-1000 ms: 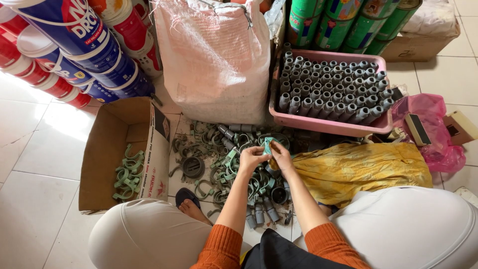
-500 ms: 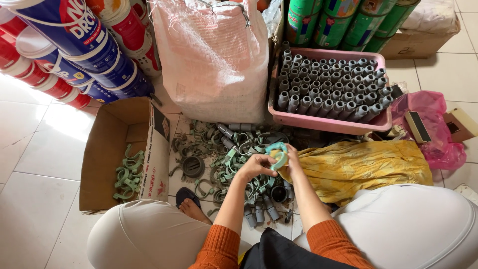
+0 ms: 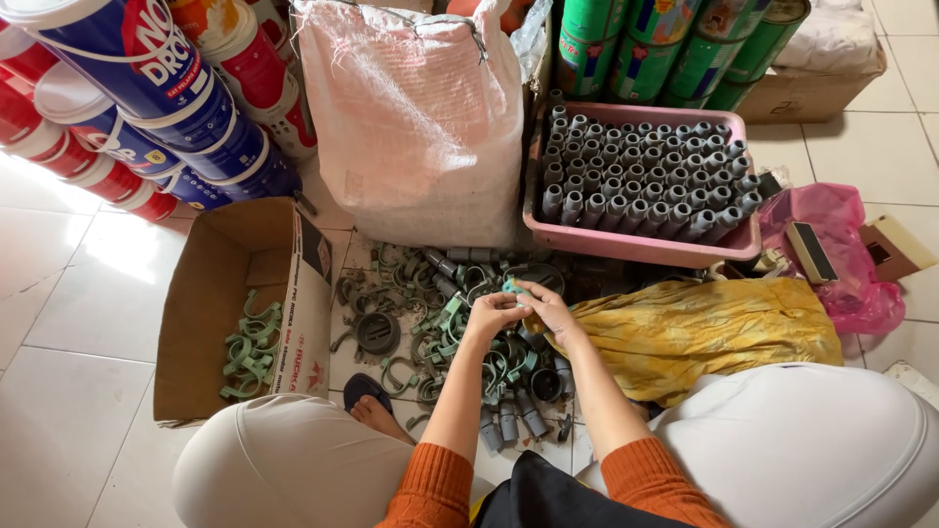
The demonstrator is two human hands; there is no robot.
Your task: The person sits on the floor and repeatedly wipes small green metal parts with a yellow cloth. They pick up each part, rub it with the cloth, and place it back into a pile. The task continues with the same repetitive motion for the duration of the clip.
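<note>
Since both hands are bunched together right over the pile, most of the little green clip they're working on is covered up, so only a sliver of pale green plastic pokes out between the fingertips, and I honestly can't tell its full shape from here. The left hand is curled closed, pinching the piece from one side, and the right hand pinches it from the other, thumbs nearly touching. It sits just above the heap of grey and green pipe clamps scattered on the floor tiles, between the cardboard box holding more green clamps and the crumpled yellow bag. The clip looks like the same minty green as the ones in the box, maybe a bit brighter. Behind the hands a pink tray is packed with upright grey tubes, and a big white sack blocks whatever's behind it. The paint buckets at the top left are cut off by the frame edge, same as the green cans up top.
</note>
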